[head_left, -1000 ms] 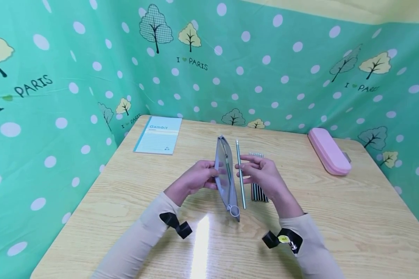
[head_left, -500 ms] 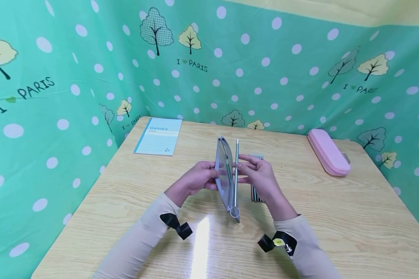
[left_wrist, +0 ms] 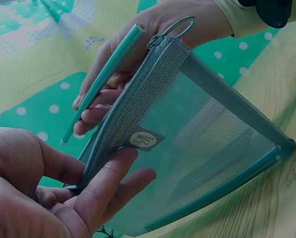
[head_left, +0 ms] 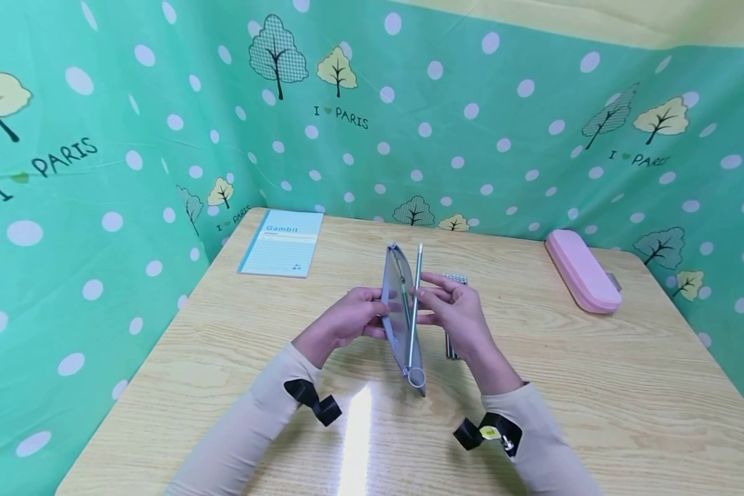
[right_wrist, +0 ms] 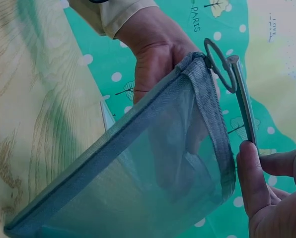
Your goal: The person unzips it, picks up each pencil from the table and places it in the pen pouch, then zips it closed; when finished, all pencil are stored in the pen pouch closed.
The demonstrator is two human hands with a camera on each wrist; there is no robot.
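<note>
In the head view my left hand [head_left: 355, 318] grips a grey mesh zipper pouch [head_left: 397, 331] by its side, holding it up on edge over the table. The zipped edge faces my right hand [head_left: 461, 317], which pinches a teal pencil [head_left: 415, 303] between thumb and fingers. That pencil runs lengthwise along the pouch's mouth, overlapping it in the head view; the right wrist view shows its flat end beside the zipper's ring pull [right_wrist: 220, 65]. Through the mesh, another teal pencil [left_wrist: 222, 191] shows along the pouch's bottom seam in the left wrist view.
Under my right hand lies a row of pencils [head_left: 451, 346], largely hidden. A pale blue notebook [head_left: 282, 244] is at the back left of the wooden table [head_left: 564, 399]. At the right sits a pink pencil case [head_left: 583, 270]. Patterned green cloth [head_left: 372, 138] hangs behind.
My right hand has moved left with the pencil, from beside the pouch to over its mouth, and the pencil's tilt has changed. The left hand and pouch stay nearly still.
</note>
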